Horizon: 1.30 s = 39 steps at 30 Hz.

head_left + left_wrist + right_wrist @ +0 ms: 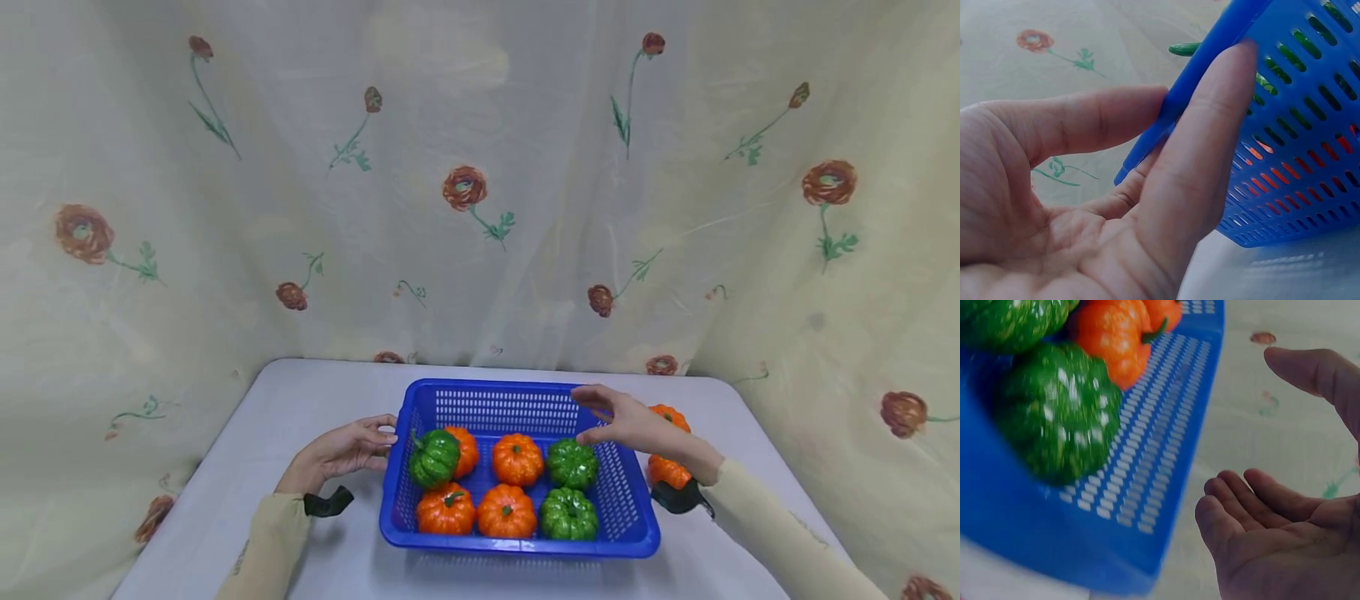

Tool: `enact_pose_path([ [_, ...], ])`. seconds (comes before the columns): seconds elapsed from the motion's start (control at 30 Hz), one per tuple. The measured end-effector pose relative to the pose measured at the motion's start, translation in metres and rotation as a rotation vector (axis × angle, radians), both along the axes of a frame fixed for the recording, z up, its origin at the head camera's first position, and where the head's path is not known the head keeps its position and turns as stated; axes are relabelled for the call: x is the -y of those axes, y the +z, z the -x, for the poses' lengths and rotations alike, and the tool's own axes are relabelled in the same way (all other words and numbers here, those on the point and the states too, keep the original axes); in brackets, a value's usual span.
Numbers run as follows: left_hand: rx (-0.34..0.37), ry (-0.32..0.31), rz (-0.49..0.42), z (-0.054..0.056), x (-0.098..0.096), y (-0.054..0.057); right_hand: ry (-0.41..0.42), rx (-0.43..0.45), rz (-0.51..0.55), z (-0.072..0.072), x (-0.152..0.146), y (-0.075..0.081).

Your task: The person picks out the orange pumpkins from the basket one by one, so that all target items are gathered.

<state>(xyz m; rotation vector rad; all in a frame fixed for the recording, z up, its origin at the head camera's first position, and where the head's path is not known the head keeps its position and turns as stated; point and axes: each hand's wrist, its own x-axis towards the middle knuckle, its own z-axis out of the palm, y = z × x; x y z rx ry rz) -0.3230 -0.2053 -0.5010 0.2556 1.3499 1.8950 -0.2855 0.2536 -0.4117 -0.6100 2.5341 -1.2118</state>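
Note:
A blue plastic basket (517, 546) with slotted walls holds several small toy pumpkins. My left hand (348, 450) is at its left side; in the left wrist view the thumb and fingers pinch the basket's rim (1194, 78). My right hand (633, 425) hovers over the right side, thumb and fingers spread with nothing between them. Nearest below it lies a green pumpkin (572, 463); another green pumpkin (569, 514) sits in front of that one. Orange pumpkins (517, 459) fill the middle. At the left, a green pumpkin (434, 458) leans against orange ones.
Beyond the basket's right wall, orange pumpkins (667, 472) lie on the white table (337, 575), partly hidden by my right hand and wrist. A flower-printed curtain (525, 275) encloses the table at the back and both sides. Dark straps (328, 502) hang at both wrists.

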Motion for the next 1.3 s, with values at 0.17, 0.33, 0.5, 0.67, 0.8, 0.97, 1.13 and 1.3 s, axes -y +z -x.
enact_pose_path([
  [0.17, 0.007, -0.003, -0.01, 0.0, 0.0, 0.0, 0.052, 0.041, -0.016, 0.007, 0.025, -0.013],
  [0.33, 0.01, 0.007, -0.004, 0.0, -0.002, 0.0, 0.111, 0.06, -0.051, 0.015, 0.049, -0.029],
  [0.5, -0.002, 0.006, 0.006, 0.0, -0.004, 0.0, 0.119, 0.106, -0.084, 0.018, 0.065, -0.041],
  [0.67, 0.001, 0.013, 0.013, 0.0, -0.004, -0.001, 0.12, 0.093, -0.139, 0.019, 0.073, -0.049],
  [0.8, -0.004, 0.021, 0.011, -0.001, -0.001, -0.001, 0.121, 0.049, -0.202, 0.021, 0.081, -0.053],
  [0.97, 0.001, 0.018, 0.011, 0.0, -0.002, -0.001, 0.121, 0.013, -0.297, 0.022, 0.087, -0.06],
  [1.13, 0.002, 0.014, 0.009, 0.0, -0.002, -0.001, 0.107, -0.007, -0.316, 0.021, 0.087, -0.058],
  [1.3, -0.003, 0.009, 0.004, -0.001, -0.001, 0.001, 0.107, -0.017, -0.284, 0.019, 0.081, -0.048],
])
